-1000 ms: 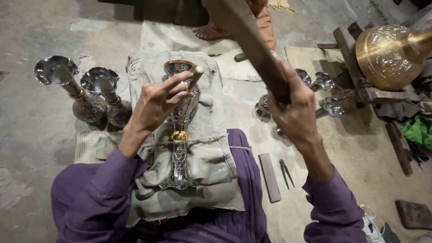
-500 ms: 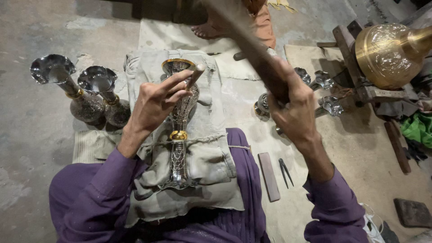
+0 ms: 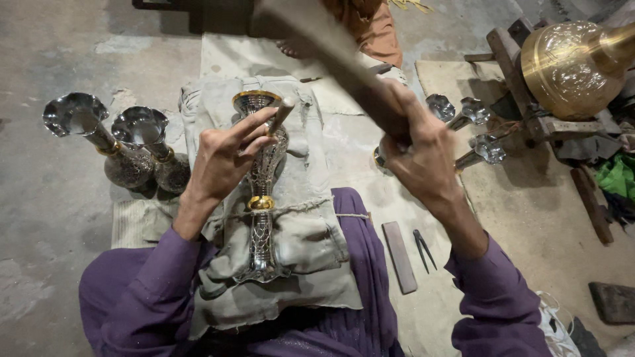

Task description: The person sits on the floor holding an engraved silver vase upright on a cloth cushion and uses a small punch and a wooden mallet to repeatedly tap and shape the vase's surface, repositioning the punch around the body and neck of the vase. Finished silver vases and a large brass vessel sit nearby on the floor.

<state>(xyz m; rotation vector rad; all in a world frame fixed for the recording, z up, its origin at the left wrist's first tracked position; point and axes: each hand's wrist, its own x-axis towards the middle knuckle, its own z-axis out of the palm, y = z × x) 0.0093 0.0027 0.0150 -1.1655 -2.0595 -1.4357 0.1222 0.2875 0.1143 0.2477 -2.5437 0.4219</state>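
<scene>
Engraving work is the step in hand, by my reading: a silver vase (image 3: 263, 192) with gold bands lies lengthwise on a grey cloth pad (image 3: 291, 264) over the person's lap, directly beneath the left hand (image 3: 221, 158). That hand is pinched around a small punch (image 3: 281, 114), its fingers curled and the tool's tip set against the vase's upper body just below the gold rim. The right hand (image 3: 423, 155) is clenched around the handle of a wooden mallet (image 3: 331, 49), raised above and to the right of the punch; the mallet's head is blurred.

The next move, I judge, calls for a controlled blow squarely on the punch's top, with the left hand keeping the tip from skidding on the curved metal.

Left of the left hand stand two finished silver vases (image 3: 112, 142). Below the right hand lie a flat dark bar (image 3: 399, 256) and small dividers (image 3: 423, 248). Beyond it rest more small silver vases (image 3: 463, 116), and further right a large brass pot (image 3: 569, 63) on a wooden stand.
</scene>
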